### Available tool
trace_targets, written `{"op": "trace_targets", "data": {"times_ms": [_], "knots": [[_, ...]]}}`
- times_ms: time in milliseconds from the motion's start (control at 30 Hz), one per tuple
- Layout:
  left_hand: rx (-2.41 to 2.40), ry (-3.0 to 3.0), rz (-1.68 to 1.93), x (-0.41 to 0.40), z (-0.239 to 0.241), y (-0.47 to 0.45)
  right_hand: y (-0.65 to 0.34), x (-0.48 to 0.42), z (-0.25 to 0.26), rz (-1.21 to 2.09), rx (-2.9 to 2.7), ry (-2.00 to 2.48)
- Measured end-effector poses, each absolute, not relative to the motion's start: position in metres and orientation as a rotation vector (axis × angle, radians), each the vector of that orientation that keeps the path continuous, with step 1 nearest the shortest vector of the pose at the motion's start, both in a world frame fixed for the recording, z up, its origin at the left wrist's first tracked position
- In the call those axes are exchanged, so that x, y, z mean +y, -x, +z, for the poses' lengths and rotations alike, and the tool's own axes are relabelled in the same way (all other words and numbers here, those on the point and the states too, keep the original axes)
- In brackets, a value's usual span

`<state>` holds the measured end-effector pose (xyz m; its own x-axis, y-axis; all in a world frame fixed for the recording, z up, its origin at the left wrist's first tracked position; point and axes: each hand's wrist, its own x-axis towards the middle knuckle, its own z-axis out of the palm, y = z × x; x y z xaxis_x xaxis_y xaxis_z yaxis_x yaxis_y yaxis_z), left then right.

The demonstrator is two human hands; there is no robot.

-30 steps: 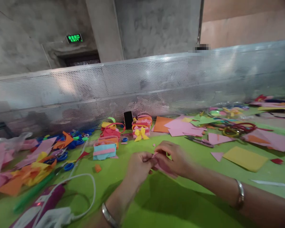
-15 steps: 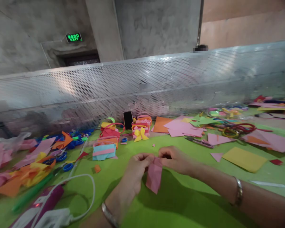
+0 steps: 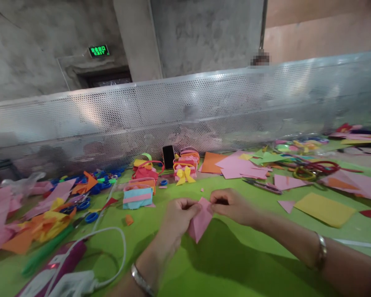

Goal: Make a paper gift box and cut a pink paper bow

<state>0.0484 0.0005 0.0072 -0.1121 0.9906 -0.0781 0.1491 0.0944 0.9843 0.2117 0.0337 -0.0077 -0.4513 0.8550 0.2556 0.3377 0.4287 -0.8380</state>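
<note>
A piece of folded pink paper (image 3: 200,222) hangs above the green tabletop (image 3: 235,264), pinched at its upper edges by both hands. My left hand (image 3: 179,220) grips its left side between thumb and fingers. On the right side, my right hand (image 3: 231,206) pinches the other edge. The paper's top comes to a point between the hands, and its lower end is pointed too. Beyond my hands stand small folded-paper bags, among them a light blue one with a pink band (image 3: 137,198) and a pink one with a yellow bow (image 3: 185,175).
A phone (image 3: 168,157) leans near the perforated metal screen (image 3: 142,119). Scissors (image 3: 262,185), a yellow sheet (image 3: 324,209) and pink sheets (image 3: 243,165) lie to the right. At left are paper scraps (image 3: 46,222), a power strip (image 3: 64,260) and a white cable (image 3: 122,243).
The pink paper has gone from a longer strip shape to a shorter one with a pointed top. Both hands keep their pinch. The view has shifted slightly.
</note>
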Motion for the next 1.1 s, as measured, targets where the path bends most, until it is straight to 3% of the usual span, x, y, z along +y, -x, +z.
{"op": "trace_targets", "data": {"times_ms": [300, 633, 833, 967, 1100], "knots": [[1.339, -1.306, 0.989, -0.002, 0.001, -0.056, -0.204, 0.028, -0.012, 0.629, -2.045, 0.994], [1.601, -1.316, 0.972, 0.007, 0.003, -0.041, -0.255, 0.074, 0.006, 0.806, -1.452, 1.012], [1.349, -1.33, 0.973, 0.007, 0.01, -0.04, -0.234, 0.049, 0.006, 1.101, -1.859, 0.989], [1.268, -1.438, 0.725, 0.001, 0.012, -0.045, -0.222, 0.041, 0.0, 1.112, -1.9, 0.971], [1.273, -1.434, 0.743, -0.001, 0.008, -0.05, -0.223, 0.042, -0.002, 1.093, -1.889, 0.953]]}}
